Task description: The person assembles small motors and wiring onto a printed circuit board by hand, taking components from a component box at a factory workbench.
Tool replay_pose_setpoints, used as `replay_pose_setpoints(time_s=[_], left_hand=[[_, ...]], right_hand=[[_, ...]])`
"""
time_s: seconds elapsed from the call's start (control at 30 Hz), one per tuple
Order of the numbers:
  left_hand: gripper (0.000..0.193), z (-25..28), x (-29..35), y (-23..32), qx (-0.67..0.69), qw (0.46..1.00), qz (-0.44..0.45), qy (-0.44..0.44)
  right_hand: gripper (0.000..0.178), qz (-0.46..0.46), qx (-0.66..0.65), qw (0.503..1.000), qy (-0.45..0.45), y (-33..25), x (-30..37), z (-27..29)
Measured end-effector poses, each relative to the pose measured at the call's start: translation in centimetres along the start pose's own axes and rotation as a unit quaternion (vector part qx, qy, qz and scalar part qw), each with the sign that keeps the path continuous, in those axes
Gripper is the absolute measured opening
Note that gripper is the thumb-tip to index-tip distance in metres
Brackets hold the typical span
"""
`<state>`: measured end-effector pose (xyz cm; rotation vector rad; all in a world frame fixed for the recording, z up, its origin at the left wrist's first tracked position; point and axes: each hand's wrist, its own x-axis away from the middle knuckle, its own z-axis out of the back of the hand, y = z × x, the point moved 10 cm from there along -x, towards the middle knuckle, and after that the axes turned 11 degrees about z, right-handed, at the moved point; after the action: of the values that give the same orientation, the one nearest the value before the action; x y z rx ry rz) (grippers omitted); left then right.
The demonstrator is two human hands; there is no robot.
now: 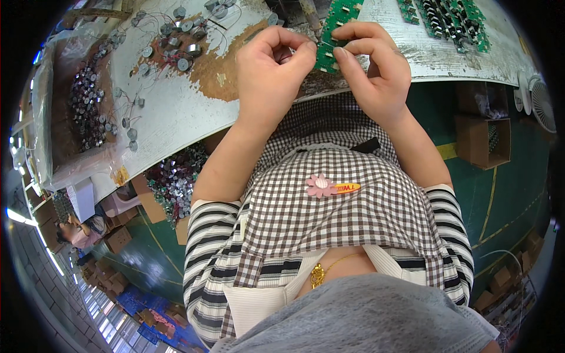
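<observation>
My left hand point(268, 73) is closed, its thumb and index fingertip pressed together at the left edge of a green circuit board point(327, 57). A thin wire point(325, 44) seems to run from that pinch toward my right hand. Something small and reddish shows in the curl of the left fingers, too hidden to name. My right hand point(379, 73) is over the board's right side, fingers bent and thumb near the index finger. What its fingertips hold, if anything, cannot be made out. Pale connectors sit on the board's far part.
Several small round motors with wires point(183, 50) lie at the table's left, beside a plastic-lined box point(59, 117) full of more. More green boards point(450, 26) lie far right. The worn white table's point(176, 120) front edge curves before me. A carton point(485, 141) and fan point(541, 103) stand right.
</observation>
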<state>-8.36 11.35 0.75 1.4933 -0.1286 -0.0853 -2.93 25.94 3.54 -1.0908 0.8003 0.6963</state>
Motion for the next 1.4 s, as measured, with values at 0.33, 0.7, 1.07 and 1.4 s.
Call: replay_pose_setpoints(time_s=[0.33, 0.7, 1.07, 1.4], left_hand=[[0.009, -0.1, 0.9, -0.7, -0.04, 0.999, 0.033, -0.009], [0.021, 9.9, -7.0, 8.6, 0.021, 0.961, -0.272, 0.039], [0.025, 9.7, -18.6, -0.9, -0.183, 0.975, 0.02, 0.127], [0.017, 11.3, -4.7, 10.6, -0.272, 0.83, -0.375, 0.31]], right_hand=[[0.01, -0.004, 0.035, 0.999, 0.037, -0.4, 0.8, 0.7], [0.002, -0.146, -0.162, 0.971, 0.099, 2.7, 2.3, 0.7], [0.006, -0.122, -0.078, 0.986, 0.079, 2.8, 2.4, 1.0], [0.007, -0.091, -0.068, 0.991, 0.07, 2.2, 1.9, 0.4]])
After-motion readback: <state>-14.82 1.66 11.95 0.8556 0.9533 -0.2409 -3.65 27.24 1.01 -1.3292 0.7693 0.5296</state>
